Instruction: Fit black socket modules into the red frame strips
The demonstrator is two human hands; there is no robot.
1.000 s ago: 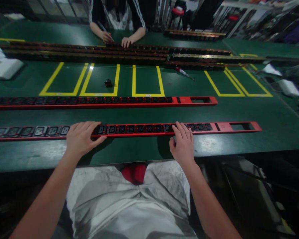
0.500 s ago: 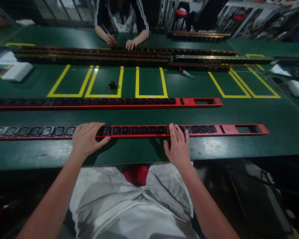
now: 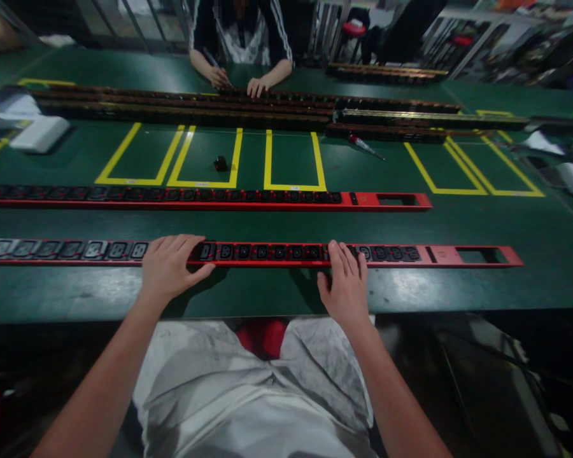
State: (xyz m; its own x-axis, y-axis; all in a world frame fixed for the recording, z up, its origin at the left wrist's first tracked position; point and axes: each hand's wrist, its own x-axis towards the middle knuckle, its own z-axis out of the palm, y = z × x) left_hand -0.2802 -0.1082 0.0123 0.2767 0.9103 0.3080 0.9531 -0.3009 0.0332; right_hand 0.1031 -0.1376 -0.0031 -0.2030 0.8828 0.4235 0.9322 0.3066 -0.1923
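A long red power strip (image 3: 439, 254) with a row of black sockets lies along the near side of the green table. My left hand (image 3: 169, 264) spans it left of the middle, fingers over the far edge and thumb by the near edge. Farther right, my right hand (image 3: 346, 280) is laid across the same strip, its fingers reaching the far edge and its thumb apart on the near side. Both hands cover some sockets. A second red power strip (image 3: 386, 201) lies parallel behind, untouched.
Yellow tape outlines (image 3: 296, 187) mark the green table (image 3: 267, 222). A small black part (image 3: 220, 163) and a screwdriver (image 3: 365, 146) lie beyond the strips. Long dark strips (image 3: 181, 108) are stacked farther back, where a co-worker's hands (image 3: 258, 86) rest. White boxes (image 3: 41, 133) stand left.
The view has shifted slightly, so everything appears a little farther right. Both hands keep their places on the near power strip.
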